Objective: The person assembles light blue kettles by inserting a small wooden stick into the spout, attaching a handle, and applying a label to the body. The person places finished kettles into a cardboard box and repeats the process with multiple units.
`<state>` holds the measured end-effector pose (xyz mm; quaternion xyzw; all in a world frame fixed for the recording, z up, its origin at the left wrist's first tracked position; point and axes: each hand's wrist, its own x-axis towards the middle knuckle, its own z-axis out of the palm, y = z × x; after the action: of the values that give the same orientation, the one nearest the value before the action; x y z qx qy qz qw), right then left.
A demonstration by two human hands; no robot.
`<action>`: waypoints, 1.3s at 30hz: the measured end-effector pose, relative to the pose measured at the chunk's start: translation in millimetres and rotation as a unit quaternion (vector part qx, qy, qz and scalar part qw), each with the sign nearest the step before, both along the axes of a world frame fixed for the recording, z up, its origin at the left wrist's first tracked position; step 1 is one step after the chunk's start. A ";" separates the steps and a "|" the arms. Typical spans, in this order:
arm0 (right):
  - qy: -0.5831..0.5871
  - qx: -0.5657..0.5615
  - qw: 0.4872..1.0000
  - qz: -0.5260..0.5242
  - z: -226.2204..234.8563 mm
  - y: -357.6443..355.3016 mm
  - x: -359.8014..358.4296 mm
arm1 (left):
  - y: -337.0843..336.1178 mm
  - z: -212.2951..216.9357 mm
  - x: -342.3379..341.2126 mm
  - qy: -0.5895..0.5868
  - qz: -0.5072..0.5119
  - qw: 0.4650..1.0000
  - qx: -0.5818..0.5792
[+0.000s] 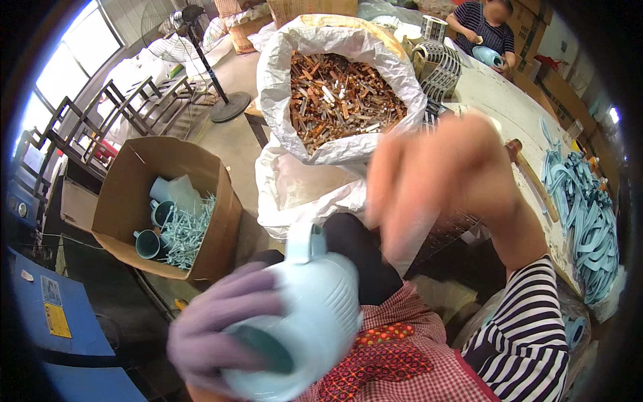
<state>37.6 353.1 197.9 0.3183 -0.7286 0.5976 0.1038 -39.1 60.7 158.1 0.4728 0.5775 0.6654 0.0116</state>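
My left hand [224, 318], in a purple glove, is closed around a light blue plastic mug [321, 301] above my lap. The mug is tilted on its side, its loop handle uppermost and its dark opening toward the lower left. Some gloved fingers reach over the rim. Bare and smeared by motion, my right hand [445, 177] is raised in front of the near right side of a white sack [273, 100]. Its fingers are too blurred to show whether they hold anything. Many small brown and rusty strips [341, 104] fill that sack.
At left, a cardboard box [224, 234] holds several mugs [148, 245] and thin blue plastic pieces [186, 234]. Behind it stands a fan [214, 77]. A white table [492, 100] at right bears label rolls [439, 67], a wooden-handled tool [537, 182] and blue strips [583, 221]. A co-worker [491, 27] sits beyond.
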 end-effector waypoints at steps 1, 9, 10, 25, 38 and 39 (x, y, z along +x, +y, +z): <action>0.024 -0.069 0.995 -0.066 -11.8 18.9 -26.4 | -32.2 -1.1 1.7 -0.118 -0.007 0.993 0.007; -0.195 0.385 0.622 -0.653 -158.8 146.8 -170.7 | -71.0 -112.9 19.9 0.049 0.031 0.888 -0.457; -0.202 0.431 0.562 -0.676 -168.9 152.6 -180.4 | -69.2 -119.6 30.6 0.076 0.040 0.888 -0.452; -0.190 0.154 0.962 -0.121 -139.2 -73.6 18.5 | -70.0 -159.7 25.9 0.191 0.112 0.939 -0.262; -0.002 0.156 0.981 -0.111 -188.3 -129.4 32.8 | -68.3 -175.1 24.7 0.141 0.126 0.958 -0.217; -0.006 0.149 0.983 -0.107 -188.2 -129.4 32.4 | -68.4 -175.1 25.0 0.136 0.127 0.958 -0.220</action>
<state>69.9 223.7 9.7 0.2469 -0.8400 0.4696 0.1138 -14.1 -7.6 -17.1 0.4675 0.7611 0.4472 -0.0478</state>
